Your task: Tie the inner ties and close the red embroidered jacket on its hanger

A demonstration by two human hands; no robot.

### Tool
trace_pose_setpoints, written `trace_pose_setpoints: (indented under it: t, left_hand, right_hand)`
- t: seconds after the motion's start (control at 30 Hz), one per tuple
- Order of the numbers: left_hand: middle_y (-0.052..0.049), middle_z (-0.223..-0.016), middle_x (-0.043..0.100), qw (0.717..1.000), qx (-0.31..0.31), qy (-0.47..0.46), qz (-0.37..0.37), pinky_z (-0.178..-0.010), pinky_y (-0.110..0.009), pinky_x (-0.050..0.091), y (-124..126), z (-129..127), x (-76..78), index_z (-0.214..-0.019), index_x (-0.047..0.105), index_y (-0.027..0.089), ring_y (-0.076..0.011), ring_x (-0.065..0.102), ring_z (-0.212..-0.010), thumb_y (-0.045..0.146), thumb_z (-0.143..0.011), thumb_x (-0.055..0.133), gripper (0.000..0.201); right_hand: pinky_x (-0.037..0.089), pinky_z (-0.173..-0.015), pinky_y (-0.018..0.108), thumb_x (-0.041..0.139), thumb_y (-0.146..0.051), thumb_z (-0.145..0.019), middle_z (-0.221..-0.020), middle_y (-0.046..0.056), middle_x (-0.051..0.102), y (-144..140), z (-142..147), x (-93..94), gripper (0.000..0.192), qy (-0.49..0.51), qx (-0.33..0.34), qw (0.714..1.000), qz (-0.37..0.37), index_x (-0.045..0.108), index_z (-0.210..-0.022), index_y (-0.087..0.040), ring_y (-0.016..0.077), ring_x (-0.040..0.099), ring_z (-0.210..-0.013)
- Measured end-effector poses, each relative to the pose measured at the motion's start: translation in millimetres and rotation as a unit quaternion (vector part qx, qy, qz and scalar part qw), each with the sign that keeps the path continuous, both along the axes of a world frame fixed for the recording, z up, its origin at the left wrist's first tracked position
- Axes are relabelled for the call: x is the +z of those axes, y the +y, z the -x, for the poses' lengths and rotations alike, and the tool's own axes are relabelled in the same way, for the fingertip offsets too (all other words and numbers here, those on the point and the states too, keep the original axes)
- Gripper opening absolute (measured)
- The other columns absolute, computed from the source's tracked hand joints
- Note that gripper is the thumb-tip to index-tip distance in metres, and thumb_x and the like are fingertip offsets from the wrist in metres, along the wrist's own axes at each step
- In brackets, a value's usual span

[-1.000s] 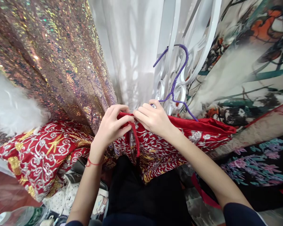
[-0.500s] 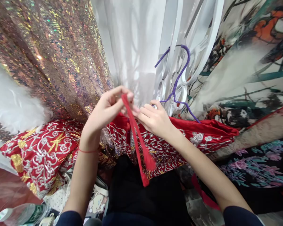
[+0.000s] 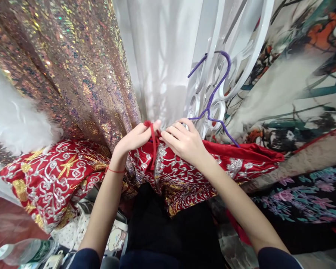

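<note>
A red garment with silver and gold embroidery hangs before me on a purple hanger. At its top edge my left hand is closed on a red cord, one end of which bunches over the fingers while a length dangles down. My right hand sits just beside it, fingers curled and pinched against the cord and the garment's top edge. What lies between the right fingertips is mostly hidden.
White scrollwork holds the hanger. A sequinned cloth and white fluff are at left, above another red embroidered piece. A plastic bottle lies lower left. Patterned fabrics fill the right.
My left hand has come down, turning over at the garment's top edge. The long hanging strands of the cord have been drawn up, leaving a shorter length dangling. My right hand stays nearly in place.
</note>
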State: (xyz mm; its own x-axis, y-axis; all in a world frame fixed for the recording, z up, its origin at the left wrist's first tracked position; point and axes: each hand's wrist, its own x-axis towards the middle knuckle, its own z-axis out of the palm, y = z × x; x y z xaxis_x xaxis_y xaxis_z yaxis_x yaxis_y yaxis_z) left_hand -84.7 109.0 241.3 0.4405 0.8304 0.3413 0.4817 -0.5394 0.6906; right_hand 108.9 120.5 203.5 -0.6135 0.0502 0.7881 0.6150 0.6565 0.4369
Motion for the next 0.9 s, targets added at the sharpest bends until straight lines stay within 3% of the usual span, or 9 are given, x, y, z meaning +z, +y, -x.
trace_pose_setpoints:
  t: [0.13,0.27,0.33,0.43,0.53,0.6,0.73,0.8,0.9]
  left_hand:
    - [-0.004,-0.058,0.057,0.999,0.032,-0.023,-0.008,-0.056,-0.027,0.048,9,-4,10.7,-0.073,0.06,0.018,-0.0139,0.058,-0.058,0.066,-0.1,0.016,0.071]
    - [-0.001,-0.051,0.046,0.984,0.124,-0.109,-0.073,-0.051,-0.026,0.042,32,-6,42.2,-0.083,0.062,0.017,-0.0125,0.052,-0.052,0.07,-0.098,0.01,0.076]
    - [0.002,-0.05,0.041,0.975,0.161,-0.136,-0.066,-0.05,-0.027,0.039,50,-6,53.0,-0.09,0.063,0.016,-0.0115,0.047,-0.05,0.069,-0.099,0.013,0.073]
    - [0.001,-0.056,0.049,0.978,0.201,-0.033,0.037,-0.056,-0.028,0.042,71,-6,50.8,-0.101,0.063,0.013,-0.0122,0.052,-0.055,0.062,-0.1,0.035,0.057]
    - [-0.005,-0.069,0.063,0.953,0.24,0.124,0.134,-0.064,-0.032,0.047,65,-2,36.9,-0.112,0.062,0.008,-0.0177,0.061,-0.065,0.049,-0.087,0.065,0.048]
    - [-0.007,-0.079,0.069,0.954,0.217,0.162,0.128,-0.07,-0.034,0.05,43,4,31.6,-0.115,0.063,0.009,-0.0203,0.065,-0.073,0.044,-0.084,0.067,0.046]
    - [-0.006,-0.095,0.074,0.981,0.103,0.162,0.032,-0.082,-0.032,0.053,-17,18,35.9,-0.104,0.071,0.016,-0.0192,0.067,-0.089,0.051,-0.094,0.047,0.043]
    - [-0.006,-0.098,0.074,0.985,0.044,0.167,-0.001,-0.083,-0.031,0.054,-37,26,37.7,-0.106,0.072,0.019,-0.019,0.067,-0.09,0.053,-0.091,0.054,0.041]
    - [-0.008,-0.11,0.073,0.983,0.001,0.175,-0.061,-0.091,-0.034,0.055,-44,36,32.0,-0.107,0.073,0.021,-0.0207,0.068,-0.099,0.047,-0.085,0.068,0.035]
  right_hand:
    - [0.036,-0.097,0.033,0.049,-0.015,-0.101,-0.076,0.0,0.065,0,5,-2.9,0.02,0.034,0.004,0.999,-0.006,0.065,-0.091,-0.021,0.0155,0.049,-0.078]
    - [0.037,-0.092,0.031,0.05,-0.012,-0.1,-0.074,-0.002,0.065,0,7,-2.6,0.018,0.049,0.028,0.998,-0.001,0.064,-0.091,-0.02,0.0136,0.047,-0.073]
    - [0.036,-0.09,0.031,0.05,-0.012,-0.1,-0.073,-0.002,0.064,0,7,-2.0,0.018,0.052,0.036,0.998,0.005,0.064,-0.092,-0.02,0.0133,0.047,-0.071]
    - [0.036,-0.089,0.031,0.05,-0.014,-0.101,-0.071,-0.002,0.063,-1,6,-1.4,0.018,0.052,0.04,0.998,0.007,0.064,-0.091,-0.02,0.0136,0.046,-0.07]
    - [0.035,-0.09,0.031,0.05,-0.014,-0.101,-0.071,-0.002,0.063,-1,6,-1.5,0.019,0.05,0.034,0.998,0.01,0.064,-0.089,-0.02,0.0137,0.046,-0.07]
    - [0.035,-0.09,0.03,0.049,-0.014,-0.101,-0.071,-0.002,0.064,0,5,-1.9,0.02,0.049,0.03,0.998,0.011,0.064,-0.089,-0.02,0.0137,0.046,-0.071]
    - [0.034,-0.091,0.031,0.047,-0.015,-0.102,-0.074,-0.002,0.066,3,5,-3.3,0.021,0.047,0.033,0.998,0.025,0.064,-0.091,-0.02,0.0142,0.047,-0.073]
    - [0.034,-0.091,0.032,0.047,-0.015,-0.102,-0.075,-0.001,0.066,3,5,-3.7,0.021,0.047,0.035,0.998,0.033,0.064,-0.092,-0.02,0.0144,0.048,-0.073]
    - [0.034,-0.092,0.032,0.045,-0.016,-0.103,-0.074,-0.002,0.065,0,4,-3.2,0.023,0.041,0.029,0.998,0.047,0.065,-0.091,-0.021,0.0144,0.048,-0.073]
